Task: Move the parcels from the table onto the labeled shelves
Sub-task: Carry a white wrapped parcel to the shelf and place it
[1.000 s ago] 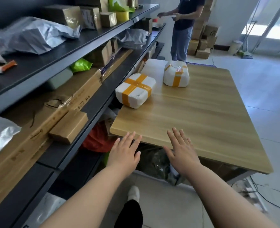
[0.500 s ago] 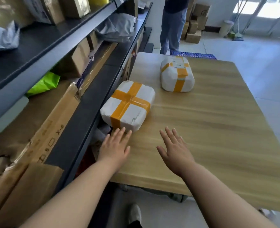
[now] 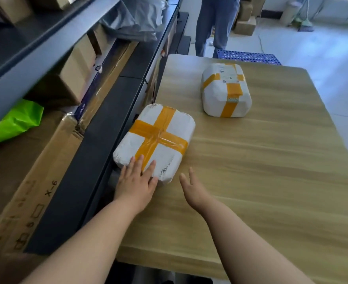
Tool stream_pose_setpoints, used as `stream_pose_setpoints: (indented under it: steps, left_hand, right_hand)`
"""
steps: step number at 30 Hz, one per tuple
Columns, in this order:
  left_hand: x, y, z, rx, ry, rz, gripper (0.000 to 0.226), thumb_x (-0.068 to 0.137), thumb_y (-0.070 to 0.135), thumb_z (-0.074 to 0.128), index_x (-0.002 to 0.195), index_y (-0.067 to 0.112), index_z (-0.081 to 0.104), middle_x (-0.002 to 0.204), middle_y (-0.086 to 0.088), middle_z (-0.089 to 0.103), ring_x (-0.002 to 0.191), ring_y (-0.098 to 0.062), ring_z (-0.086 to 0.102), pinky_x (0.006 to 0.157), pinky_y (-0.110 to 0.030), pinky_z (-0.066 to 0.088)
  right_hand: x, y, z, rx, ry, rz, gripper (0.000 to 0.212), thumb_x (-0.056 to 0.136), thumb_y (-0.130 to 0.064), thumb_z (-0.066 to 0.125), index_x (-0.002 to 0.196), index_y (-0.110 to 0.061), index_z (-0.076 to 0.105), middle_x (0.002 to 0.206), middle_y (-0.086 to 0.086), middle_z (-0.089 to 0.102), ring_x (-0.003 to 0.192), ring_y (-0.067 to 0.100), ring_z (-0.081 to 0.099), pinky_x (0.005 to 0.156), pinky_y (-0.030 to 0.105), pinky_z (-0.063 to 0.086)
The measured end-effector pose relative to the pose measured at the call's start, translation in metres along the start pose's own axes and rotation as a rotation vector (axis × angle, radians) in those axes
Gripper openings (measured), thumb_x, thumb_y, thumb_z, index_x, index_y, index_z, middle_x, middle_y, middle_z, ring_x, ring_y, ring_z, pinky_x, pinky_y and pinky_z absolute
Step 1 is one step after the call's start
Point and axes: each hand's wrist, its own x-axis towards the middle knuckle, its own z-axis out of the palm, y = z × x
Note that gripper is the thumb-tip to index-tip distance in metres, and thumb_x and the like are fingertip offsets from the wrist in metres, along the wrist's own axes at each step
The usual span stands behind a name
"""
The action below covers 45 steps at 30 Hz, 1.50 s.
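Resting on the near end of the closer parcel (image 3: pixel 155 140), the left hand (image 3: pixel 135 181) lies palm down w/ fingers (image 3: pixel 137 163) spread flat, tips on the white wrap and on the orange tape strip that runs toward the person; nothing is gripped, the hand is just laid on top. That parcel is a white-wrapped bundle w/ an orange tape cross, lying flat at the left edge of the wooden table (image 3: pixel 271 181), its left side overhanging or touching the dark shelf rail (image 3: pixel 99 140) — can't tell which. The right hand (image 3: pixel 193 189) is just beside the parcel's near right corner, apart from it, turned edge-on w/ thumb up and fingers loosely extended, holding nothing; it hovers at or just over the tabletop, contact unclear. So the parcel sits between the two hands' lines: under the left fingertips, ahead and left of the right ones. A 2nd parcel (image 3: pixel 226 89), also white w/ orange tape and a paper label on top, lies farther back near the table's middle, well apart from both hands. On the shelf level left of the table: long flat cardboard boxes (image 3: pixel 52 165), one marked "X-6", a bright green bag (image 3: pixel 15 121), and brown cartons (image 3: pixel 75 72) farther back. A grey poly mailer (image 3: pixel 136 19) sits on the shelf farther along. Beyond the table stands another person's legs (image 3: pixel 214 23) in blue trousers, beside a blue perforated crate (image 3: pixel 249 57); more cartons on the floor behind.
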Motion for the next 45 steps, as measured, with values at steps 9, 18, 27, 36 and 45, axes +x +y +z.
stream_pose_setpoints:
  steps: [9,18,27,36,45]
  left_hand:
    - [0.001,0.045,0.000,-0.120,0.006,-0.033,0.074,0.088,0.066,-0.005,0.152,0.031,-0.006,0.160,-0.009,-0.015,0.146,-0.026,-0.017,0.119,-0.041,-0.007]
    - [-0.013,0.112,-0.011,-1.061,-0.018,-0.122,0.042,0.101,0.039,0.031,0.138,0.024,0.043,0.132,0.006,0.051,0.121,-0.007,0.044,0.089,-0.014,0.031]
    - [-0.030,0.097,-0.003,-1.454,0.102,-0.230,0.041,0.100,0.044,0.037,0.140,0.035,0.035,0.140,0.000,0.047,0.125,-0.018,0.050,0.108,-0.044,0.039]
    - [-0.039,0.073,-0.002,-1.254,0.170,-0.387,0.044,0.104,0.028,0.031,0.148,0.026,0.028,0.155,-0.002,0.028,0.142,-0.020,0.026,0.114,-0.033,0.019]
    - [-0.032,0.084,-0.012,-1.182,0.067,-0.343,0.055,0.103,0.037,0.032,0.153,0.023,0.017,0.155,-0.004,0.029,0.142,-0.024,0.026,0.112,-0.038,0.024]
  right_hand:
    - [0.011,-0.003,0.005,0.452,0.146,-0.225,0.046,0.105,-0.028,0.027,0.150,-0.018,0.024,0.151,-0.012,0.029,0.135,-0.002,0.026,0.106,0.007,0.023]
    - [-0.027,0.014,-0.059,-0.181,0.678,-0.632,0.050,0.094,-0.037,0.031,0.133,-0.016,0.056,0.138,-0.001,0.053,0.128,0.017,0.042,0.108,0.032,0.029]
    - [-0.057,0.039,-0.063,-0.694,0.446,-0.926,0.037,0.093,-0.034,0.042,0.121,-0.021,0.063,0.137,0.002,0.056,0.117,0.024,0.051,0.096,0.041,0.043]
    - [-0.060,0.028,-0.084,-0.539,0.236,-0.715,0.057,0.092,-0.047,0.023,0.130,-0.023,0.058,0.145,-0.003,0.046,0.132,0.022,0.041,0.114,0.033,0.028]
    - [-0.017,0.033,-0.125,-0.516,0.154,-0.280,0.052,0.102,-0.037,0.035,0.150,-0.022,0.024,0.160,0.002,0.012,0.147,0.020,0.011,0.116,0.029,0.007]
